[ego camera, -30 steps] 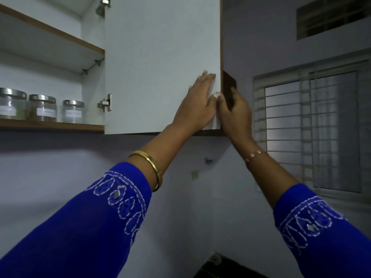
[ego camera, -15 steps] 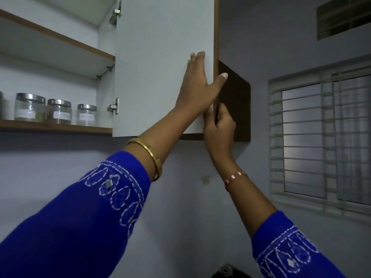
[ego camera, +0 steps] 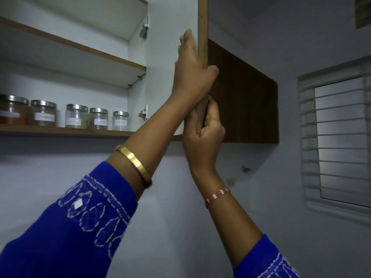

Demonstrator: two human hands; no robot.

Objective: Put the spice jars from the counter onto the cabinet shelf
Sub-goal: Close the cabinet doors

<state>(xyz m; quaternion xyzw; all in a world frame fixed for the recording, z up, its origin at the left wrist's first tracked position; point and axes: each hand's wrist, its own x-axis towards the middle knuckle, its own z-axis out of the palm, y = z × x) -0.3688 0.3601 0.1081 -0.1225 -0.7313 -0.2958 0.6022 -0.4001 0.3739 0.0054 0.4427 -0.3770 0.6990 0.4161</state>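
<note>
Several glass spice jars (ego camera: pixel 76 116) with steel lids and white labels stand in a row on the lower cabinet shelf (ego camera: pixel 66 132). The cabinet door (ego camera: pixel 164 63) stands open, edge-on to me. My left hand (ego camera: pixel 190 67) lies against its white inner face with the thumb wrapped over the wooden edge. Below it, my right hand (ego camera: pixel 204 133) clasps the same edge near the door's bottom corner. Both arms reach up in blue embroidered sleeves.
An upper shelf (ego camera: pixel 80 47) sits above the jars. A dark brown closed cabinet (ego camera: pixel 245 97) hangs right of the door. A louvred window (ego camera: pixel 339 141) fills the right wall. Two metal hinges (ego camera: pixel 144 114) hold the door.
The door has swung from face-on to edge-on. Both hands have slid along its edge and closed on it, and more jars have come into view on the shelf.
</note>
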